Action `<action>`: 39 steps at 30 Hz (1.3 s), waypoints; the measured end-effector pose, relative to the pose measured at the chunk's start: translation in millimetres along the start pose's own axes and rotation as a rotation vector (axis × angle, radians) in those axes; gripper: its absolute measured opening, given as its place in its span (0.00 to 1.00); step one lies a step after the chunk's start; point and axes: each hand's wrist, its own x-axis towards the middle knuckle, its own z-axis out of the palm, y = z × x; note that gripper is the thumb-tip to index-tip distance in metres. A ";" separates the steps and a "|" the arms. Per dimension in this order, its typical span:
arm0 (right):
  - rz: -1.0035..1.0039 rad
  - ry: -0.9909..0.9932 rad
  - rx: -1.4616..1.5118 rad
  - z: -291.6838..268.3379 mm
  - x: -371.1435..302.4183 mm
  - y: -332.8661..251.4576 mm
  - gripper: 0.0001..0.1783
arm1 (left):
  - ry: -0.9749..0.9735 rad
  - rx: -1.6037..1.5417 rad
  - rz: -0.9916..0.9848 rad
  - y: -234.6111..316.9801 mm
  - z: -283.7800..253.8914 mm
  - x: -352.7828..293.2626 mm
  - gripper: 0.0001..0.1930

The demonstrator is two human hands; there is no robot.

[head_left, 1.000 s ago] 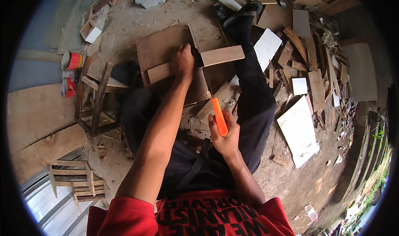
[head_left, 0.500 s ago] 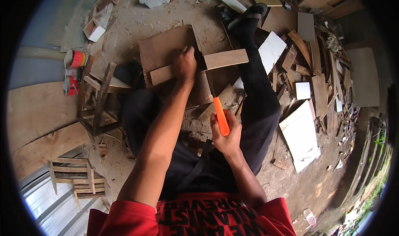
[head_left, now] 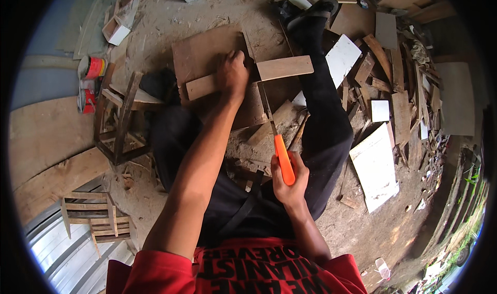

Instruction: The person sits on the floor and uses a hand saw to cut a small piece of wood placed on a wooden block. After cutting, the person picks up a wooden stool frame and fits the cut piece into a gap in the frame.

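My right hand (head_left: 291,182) is wrapped round the orange handle of a handsaw (head_left: 284,162). Its narrow blade runs forward to a short wooden plank (head_left: 284,67) and meets its near edge just right of my left hand. That plank lies crosswise over a brown wooden box or panel (head_left: 207,50), its right end sticking out past the box toward my leg. Fingers curled, my left hand (head_left: 233,75) grips the plank and bears down on it; the fingertips are hidden. The saw's tip is hard to make out.
A small wooden stool frame (head_left: 121,118) stands at the left near red paint cans (head_left: 93,67). Wood scraps (head_left: 398,107) and white boards (head_left: 373,164) are heaped at the right. My outstretched leg (head_left: 326,118) lies beside the plank. Slatted wooden pieces (head_left: 90,211) sit at the lower left.
My right hand has pulled the saw back toward my body, so more of the blade shows. My left hand stays on the plank. The whole view has shifted slightly.
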 end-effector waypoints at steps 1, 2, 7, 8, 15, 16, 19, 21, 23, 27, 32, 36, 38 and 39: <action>-0.028 0.046 -0.016 9.4 15.4 -0.9 0.09 | 0.005 0.016 0.002 -1.6 3.1 1.2 0.05; -0.041 0.040 -0.064 16.1 31.6 -7.3 0.10 | 0.040 0.011 -0.017 -6.4 8.8 2.8 0.06; 0.000 0.037 -0.092 23.5 52.6 -28.1 0.10 | -0.013 0.036 -0.110 -9.3 13.2 4.3 0.08; -0.018 0.028 -0.114 20.4 45.7 -24.5 0.10 | -0.017 0.048 -0.114 -8.3 11.2 4.6 0.07; 0.034 -0.063 -0.232 -31.8 -45.1 -21.5 0.10 | 0.049 -0.071 -0.055 2.3 0.4 5.5 0.07; 0.052 -0.059 -0.220 -34.2 -44.9 -24.6 0.10 | 0.048 -0.068 -0.061 3.3 -0.4 5.0 0.07; 0.058 -0.045 -0.166 -31.8 -30.8 -30.6 0.10 | 0.013 -0.061 -0.039 1.7 1.1 5.1 0.06; 0.029 -0.041 -0.135 -20.4 4.6 -32.7 0.10 | -0.010 -0.019 -0.031 -3.9 2.1 4.1 0.05; -0.023 -0.014 -0.138 -0.2 44.0 -35.5 0.11 | -0.006 0.059 -0.026 -11.4 13.3 10.1 0.05; -0.038 -0.044 -0.234 8.2 68.4 -49.8 0.11 | 0.074 -0.029 -0.125 -14.2 19.4 14.3 0.07; -0.021 -0.041 -0.164 4.1 33.5 -29.7 0.11 | -0.089 0.045 -0.120 -5.5 10.1 23.9 0.06; 0.028 -0.030 -0.147 -1.2 -10.3 -24.6 0.10 | -0.052 -0.022 -0.012 -2.8 2.1 12.6 0.08; 0.089 -0.022 -0.092 -5.2 -28.3 -33.0 0.10 | -0.032 -0.033 0.029 0.7 0.2 2.1 0.07; 0.116 -0.017 -0.064 -6.4 -35.5 -36.8 0.10 | -0.026 -0.027 0.030 4.5 1.4 -4.6 0.07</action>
